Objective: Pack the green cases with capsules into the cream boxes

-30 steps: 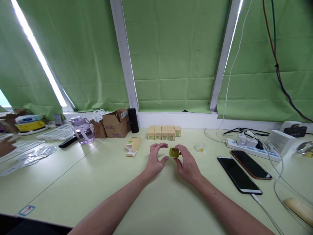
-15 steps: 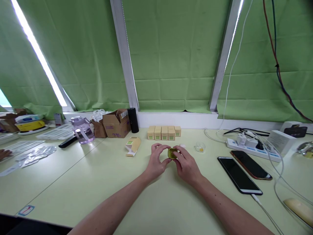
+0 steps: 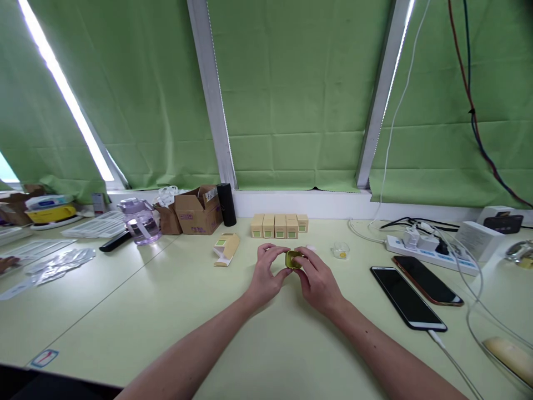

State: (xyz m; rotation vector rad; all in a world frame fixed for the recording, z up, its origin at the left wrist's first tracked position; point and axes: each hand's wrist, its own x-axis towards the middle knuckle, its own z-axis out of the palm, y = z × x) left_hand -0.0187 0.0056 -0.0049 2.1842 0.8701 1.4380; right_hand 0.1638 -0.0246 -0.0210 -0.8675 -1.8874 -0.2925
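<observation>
Between my hands is a small olive-green square container (image 3: 292, 259), its hollow side tilted towards me. My left hand (image 3: 268, 273) pinches its left side between thumb and fingers. From the right, my right hand (image 3: 318, 278) grips it, with fingertips at or inside the opening; what they touch inside is hidden. Behind the hands stands a group of small tan boxes (image 3: 280, 226) with green-edged labels. An opened tan carton (image 3: 226, 248) lies to the left. Off to the right sits a small clear plastic piece (image 3: 341, 251) with a yellow spot, and a small pale item (image 3: 310, 248) lies just behind my right hand.
Two phones (image 3: 407, 297) (image 3: 427, 280) lie at the right, near a white power strip (image 3: 433, 255) and loose cables. At the back left stand a cardboard box (image 3: 199, 212), a black cylinder (image 3: 226, 204) and a purple-tinted jug (image 3: 140, 221). Another person's hand (image 3: 8, 263) shows at the far left.
Both hands keep their hold on the green container, which has tilted very slightly. The other person's hand at the far left has shifted a little.
</observation>
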